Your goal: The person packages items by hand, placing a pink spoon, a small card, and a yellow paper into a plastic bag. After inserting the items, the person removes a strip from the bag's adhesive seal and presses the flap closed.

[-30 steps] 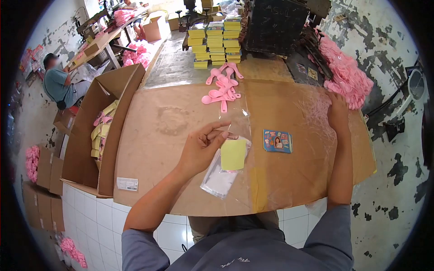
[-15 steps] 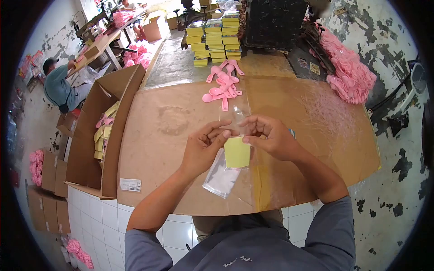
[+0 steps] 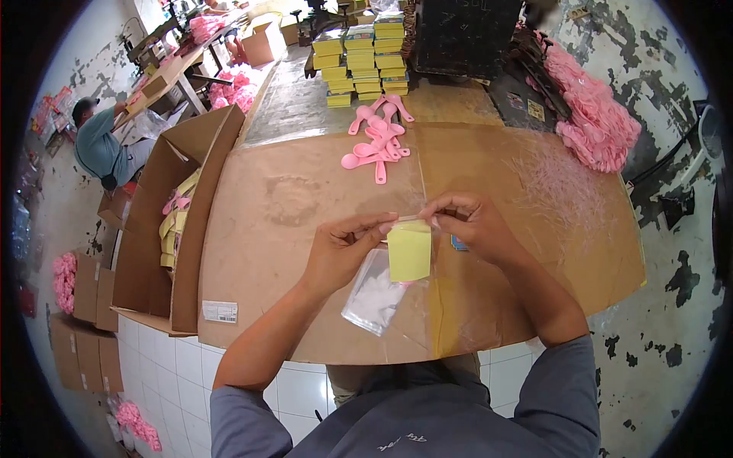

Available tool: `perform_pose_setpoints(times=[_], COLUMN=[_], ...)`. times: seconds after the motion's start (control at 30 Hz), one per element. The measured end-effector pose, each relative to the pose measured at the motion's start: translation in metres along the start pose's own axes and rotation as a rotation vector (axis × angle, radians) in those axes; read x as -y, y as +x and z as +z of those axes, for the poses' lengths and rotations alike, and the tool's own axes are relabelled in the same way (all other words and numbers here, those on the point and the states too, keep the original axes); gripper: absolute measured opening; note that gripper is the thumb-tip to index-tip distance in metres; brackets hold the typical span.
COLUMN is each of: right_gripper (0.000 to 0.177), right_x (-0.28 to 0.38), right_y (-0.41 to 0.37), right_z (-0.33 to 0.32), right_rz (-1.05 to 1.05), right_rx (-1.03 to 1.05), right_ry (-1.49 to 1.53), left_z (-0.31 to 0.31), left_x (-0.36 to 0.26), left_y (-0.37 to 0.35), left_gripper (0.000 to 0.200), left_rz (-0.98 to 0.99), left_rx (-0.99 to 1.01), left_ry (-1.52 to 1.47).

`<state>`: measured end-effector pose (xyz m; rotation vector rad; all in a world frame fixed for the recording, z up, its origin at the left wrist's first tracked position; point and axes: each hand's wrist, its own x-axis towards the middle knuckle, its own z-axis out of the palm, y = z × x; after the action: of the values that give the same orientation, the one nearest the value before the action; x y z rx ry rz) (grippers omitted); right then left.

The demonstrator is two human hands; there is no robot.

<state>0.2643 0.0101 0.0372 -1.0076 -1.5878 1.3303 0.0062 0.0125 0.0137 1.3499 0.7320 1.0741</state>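
Note:
My left hand point(image 3: 345, 248) and my right hand point(image 3: 475, 227) pinch the top edge of a clear plastic bag point(image 3: 412, 220), one at each corner. Inside the bag sits a yellow card point(image 3: 410, 256), and a bit of pink shows at its lower edge. Below and to the left, a stack of clear plastic bags point(image 3: 372, 304) lies on the cardboard-covered table point(image 3: 282, 267). A blue-edged card point(image 3: 458, 243) is partly hidden under my right hand. Several pink spoons point(image 3: 380, 145) lie in a loose pile beyond my hands.
Stacks of yellow-edged cards point(image 3: 355, 69) stand at the back beside a black box point(image 3: 464, 38). An open carton point(image 3: 145, 244) with packed pieces is at left. Pink bundles point(image 3: 599, 130) and plastic scraps point(image 3: 561, 179) lie at right. A person point(image 3: 103, 149) sits far left.
The bag's upper part, which stood up beyond the card, is now folded down to the card's top edge. My fingers have shifted to the bag's top corners.

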Motion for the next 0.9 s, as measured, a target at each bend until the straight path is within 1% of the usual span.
perform_pose_setpoints(times=[0.07,0.13,0.23,0.27,0.33,0.43,0.53,0.63,0.67,0.73,0.77,0.83,0.87,0.9], right_gripper=[0.015,0.016,0.015,0.015,0.014,0.020,0.032,0.040,0.040,0.039,0.039,0.040,0.039,0.038], right_x=[0.004,0.007,0.005,0.004,0.004,-0.005,-0.001,0.004,0.004,0.004,0.005,0.008,0.008,0.008], right_y=[-0.001,-0.002,0.000,0.000,0.000,0.001,-0.001,-0.004,-0.005,-0.004,-0.003,-0.001,0.000,0.001], right_z=[-0.002,-0.002,-0.006,-0.005,-0.001,-0.004,0.002,0.004,0.005,0.006,0.007,0.009,0.007,0.003], right_rz=[-0.013,-0.061,-0.003,-0.020,-0.052,-0.023,-0.025,0.025,0.036,0.056,0.034,-0.010,-0.028,-0.046], right_rx=[0.003,0.009,0.030,0.025,0.014,0.044,0.030,0.185,0.184,0.182,0.182,0.179,0.152,0.126], right_ry=[-0.066,-0.107,-0.056,-0.080,-0.128,-0.051,-0.022,-0.105,-0.101,-0.095,-0.039,0.074,0.055,0.035], left_z=[-0.003,-0.005,-0.006,-0.006,-0.002,-0.001,-0.001,-0.001,-0.001,0.007,0.010,-0.002,-0.010,-0.015], left_x=[0.001,0.001,0.000,0.000,-0.002,0.001,0.001,-0.003,-0.005,-0.007,-0.008,0.004,0.007,0.003], left_y=[0.000,0.000,0.001,0.001,0.002,0.003,0.002,0.002,0.002,0.003,0.003,0.004,0.005,0.005], left_gripper=[0.024,0.024,0.024,0.024,0.023,0.023,0.024,0.026,0.027,0.029,0.030,0.031,0.032,0.032], left_rz=[-0.002,-0.028,-0.087,-0.109,-0.111,-0.110,-0.093,-0.078,-0.074,-0.004,0.030,-0.012,-0.033,-0.118], left_rx=[0.017,0.024,0.022,0.019,0.012,0.008,0.001,-0.013,-0.018,-0.052,-0.070,0.084,0.162,0.172], left_ry=[-0.008,-0.102,-0.169,-0.179,-0.095,-0.021,-0.026,-0.085,-0.109,-0.125,-0.133,-0.008,0.055,0.108])
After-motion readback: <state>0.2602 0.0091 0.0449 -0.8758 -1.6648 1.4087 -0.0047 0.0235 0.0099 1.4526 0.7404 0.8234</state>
